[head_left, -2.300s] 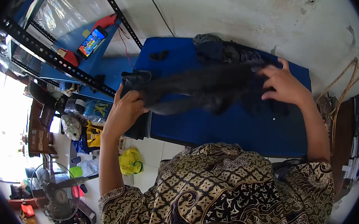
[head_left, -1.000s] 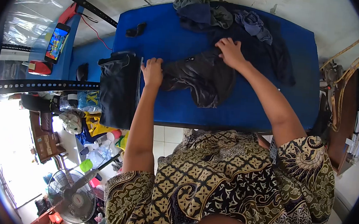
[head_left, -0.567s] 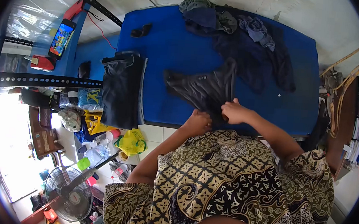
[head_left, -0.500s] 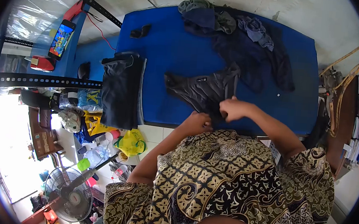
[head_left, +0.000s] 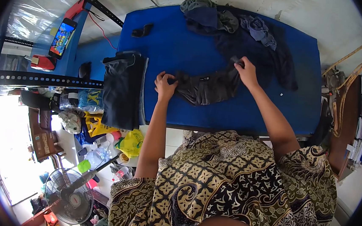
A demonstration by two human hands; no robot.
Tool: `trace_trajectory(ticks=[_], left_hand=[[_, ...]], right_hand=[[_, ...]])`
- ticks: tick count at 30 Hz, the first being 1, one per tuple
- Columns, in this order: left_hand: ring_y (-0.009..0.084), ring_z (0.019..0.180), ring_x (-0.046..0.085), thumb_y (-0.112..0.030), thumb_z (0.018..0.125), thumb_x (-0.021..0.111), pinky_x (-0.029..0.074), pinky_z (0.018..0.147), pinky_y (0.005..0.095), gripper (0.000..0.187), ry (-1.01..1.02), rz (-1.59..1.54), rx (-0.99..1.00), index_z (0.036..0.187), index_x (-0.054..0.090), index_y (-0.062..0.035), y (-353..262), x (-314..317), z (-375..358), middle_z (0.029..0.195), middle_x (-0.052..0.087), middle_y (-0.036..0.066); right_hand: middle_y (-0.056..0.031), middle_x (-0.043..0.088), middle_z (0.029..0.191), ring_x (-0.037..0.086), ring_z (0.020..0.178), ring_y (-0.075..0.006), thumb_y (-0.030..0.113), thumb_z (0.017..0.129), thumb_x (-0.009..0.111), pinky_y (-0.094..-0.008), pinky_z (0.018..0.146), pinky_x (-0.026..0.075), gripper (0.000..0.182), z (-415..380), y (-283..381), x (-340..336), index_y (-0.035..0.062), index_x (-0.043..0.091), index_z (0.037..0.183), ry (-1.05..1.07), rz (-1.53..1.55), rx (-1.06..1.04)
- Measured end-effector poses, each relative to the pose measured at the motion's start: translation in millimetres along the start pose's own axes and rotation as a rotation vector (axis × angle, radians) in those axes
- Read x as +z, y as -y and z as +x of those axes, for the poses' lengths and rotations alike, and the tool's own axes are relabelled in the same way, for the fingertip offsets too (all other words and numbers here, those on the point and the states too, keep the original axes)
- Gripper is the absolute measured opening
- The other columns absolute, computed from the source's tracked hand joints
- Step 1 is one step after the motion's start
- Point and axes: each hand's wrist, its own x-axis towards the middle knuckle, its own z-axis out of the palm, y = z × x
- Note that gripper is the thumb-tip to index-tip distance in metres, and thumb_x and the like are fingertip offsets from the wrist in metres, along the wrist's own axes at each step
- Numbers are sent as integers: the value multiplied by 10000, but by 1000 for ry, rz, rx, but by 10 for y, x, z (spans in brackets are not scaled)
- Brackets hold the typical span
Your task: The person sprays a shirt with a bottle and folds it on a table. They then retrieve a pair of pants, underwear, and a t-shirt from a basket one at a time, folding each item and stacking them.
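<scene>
A pair of dark grey briefs (head_left: 210, 90) lies across the blue tabletop (head_left: 274, 112) in front of me, with a small light mark on the waistband. At its left end, my left hand (head_left: 164, 87) has its fingers curled and pinched on the corner. Opposite, my right hand (head_left: 246, 72) grips the other corner, lifting it slightly off the surface. Between both hands the cloth is drawn out sideways, its lower edge bunched.
Folded dark clothes (head_left: 122, 89) are stacked at the table's left edge. Crumpled dark garments (head_left: 254, 42) lie at the back, near a small black cloth (head_left: 142, 30). A phone (head_left: 62, 38) leans on the left shelf; a fan (head_left: 70, 195) stands below.
Both hands have moved up from the table's front edge and apart to the two ends of the briefs. The lower part of the garment has gone up, so it now forms a shorter, wider shape.
</scene>
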Motion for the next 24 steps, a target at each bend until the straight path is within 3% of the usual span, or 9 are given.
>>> trace_trajectory(ticks=[4, 7, 11, 12, 15, 17, 20, 22, 24], left_hand=[[280, 1040, 463, -125, 697, 642, 361, 844, 464, 256, 32, -92, 97, 945, 578, -118, 4, 22, -32, 1032, 548, 74], [265, 953, 517, -128, 726, 623, 393, 797, 418, 199, 8, -34, 71, 912, 580, -74, 45, 56, -57, 918, 593, 76], [266, 733, 599, -107, 751, 590, 459, 639, 362, 185, -74, -176, -38, 922, 565, -41, -271, -322, -105, 789, 617, 112], [261, 606, 600, -64, 750, 582, 460, 557, 331, 234, -244, -239, 114, 979, 547, -28, -400, -370, -161, 720, 612, 125], [148, 703, 601, -25, 782, 583, 463, 606, 279, 232, 239, -581, 246, 1013, 564, -34, -1105, -709, -558, 778, 612, 92], [135, 749, 593, -37, 790, 582, 459, 643, 266, 233, 290, -903, 355, 1022, 564, -21, -1209, -499, -677, 802, 623, 95], [140, 764, 595, -29, 810, 554, 453, 662, 256, 203, 139, -651, 238, 1011, 567, -3, -868, -306, -501, 823, 628, 108], [203, 752, 610, -184, 803, 605, 459, 647, 290, 242, 35, -531, 160, 926, 593, 25, -600, -132, -439, 821, 628, 146], [277, 737, 607, -379, 735, 656, 460, 636, 339, 432, 192, -133, 50, 817, 603, 41, -342, 132, -378, 784, 614, 178]], right_hand=[[-211, 568, 696, 577, 687, -372, 137, 742, 617, -411, 598, 441, 211, -346, 637, 252, 9, 486, 846, 170, 31, -144], [-131, 576, 926, 565, 847, -268, 209, 759, 646, -334, 730, 449, 361, -650, 628, 629, 26, 516, 1042, 770, 237, 60], [-86, 574, 882, 569, 766, -208, 257, 805, 599, -298, 672, 461, 370, -626, 492, 670, 40, 518, 1092, 662, 162, -70], [-67, 569, 856, 560, 732, -173, 298, 827, 561, -275, 635, 458, 360, -562, 607, 512, 42, 526, 1077, 692, 368, 158], [-31, 561, 798, 535, 661, -99, 429, 868, 455, -216, 554, 438, 420, -501, 566, 333, 46, 560, 1006, 624, 669, 482], [-33, 564, 790, 531, 660, -96, 479, 867, 423, -215, 550, 437, 470, -474, 530, 255, 39, 576, 929, 412, 615, 668], [-103, 589, 817, 570, 707, -235, 508, 840, 450, -303, 650, 463, 522, -539, 465, 358, 2, 569, 889, 254, 366, 550], [-184, 587, 867, 559, 821, -359, 517, 791, 517, -383, 771, 438, 566, -611, 451, 398, -29, 563, 929, 155, 123, 369], [-198, 580, 902, 556, 854, -348, 514, 765, 550, -394, 786, 431, 575, -654, 330, 552, -34, 568, 938, 230, -192, 274]])
